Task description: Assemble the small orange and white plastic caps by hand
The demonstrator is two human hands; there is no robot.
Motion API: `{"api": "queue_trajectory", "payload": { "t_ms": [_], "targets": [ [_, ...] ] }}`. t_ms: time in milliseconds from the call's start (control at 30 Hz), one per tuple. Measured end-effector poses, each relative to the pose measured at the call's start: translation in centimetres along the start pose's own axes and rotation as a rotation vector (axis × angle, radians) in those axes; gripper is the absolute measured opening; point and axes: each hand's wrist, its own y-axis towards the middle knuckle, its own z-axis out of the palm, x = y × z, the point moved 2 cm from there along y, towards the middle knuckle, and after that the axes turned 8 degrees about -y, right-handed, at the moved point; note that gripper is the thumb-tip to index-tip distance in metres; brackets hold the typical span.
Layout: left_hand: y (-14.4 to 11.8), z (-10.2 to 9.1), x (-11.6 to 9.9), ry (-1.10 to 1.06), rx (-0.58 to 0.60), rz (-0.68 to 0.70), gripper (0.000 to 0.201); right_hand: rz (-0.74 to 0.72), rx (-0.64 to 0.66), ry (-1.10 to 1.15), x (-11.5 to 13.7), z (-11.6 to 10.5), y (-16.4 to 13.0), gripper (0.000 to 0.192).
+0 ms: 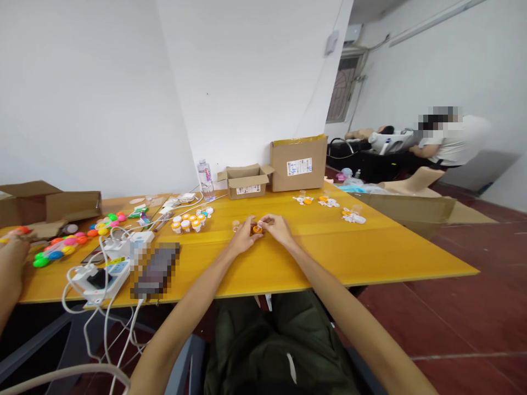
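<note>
Both the left hand [246, 232] and right hand [277, 227] pinched what appeared to be a small orange cap [257, 229] mid-tabletop [370, 252]; a slipped fingertip could flick it off the near edge.

Orange piece [257, 229] mostly hidden between fingers (too small to identify).

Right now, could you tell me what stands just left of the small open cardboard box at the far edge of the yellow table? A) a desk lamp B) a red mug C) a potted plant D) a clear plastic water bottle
D: a clear plastic water bottle stands upright just left of the small open cardboard box, near the wall at the far edge of the yellow table.
</note>
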Motion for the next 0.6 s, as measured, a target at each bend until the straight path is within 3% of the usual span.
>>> {"api": "queue_trajectory", "payload": {
  "t_ms": [267, 433, 600],
  "targets": [
    [0.2, -0.1, 0.5, -0.125, 0.002, -0.024, 0.038, -0.138, 0.094, 0.013, 0.5, 0.6, -0.5, 0.004],
    [0.2, -0.1, 0.4, -0.140, -0.012, -0.016, 0.035, -0.290, 0.115, -0.072, 1.4, 0.5, -1.0, 0.006],
    [0.1, -0.1, 0.4, -0.134, -0.016, -0.005, 0.029, -0.336, 0.126, -0.153, 1.8, 0.3, -1.3, 0.006]
  ]
}}
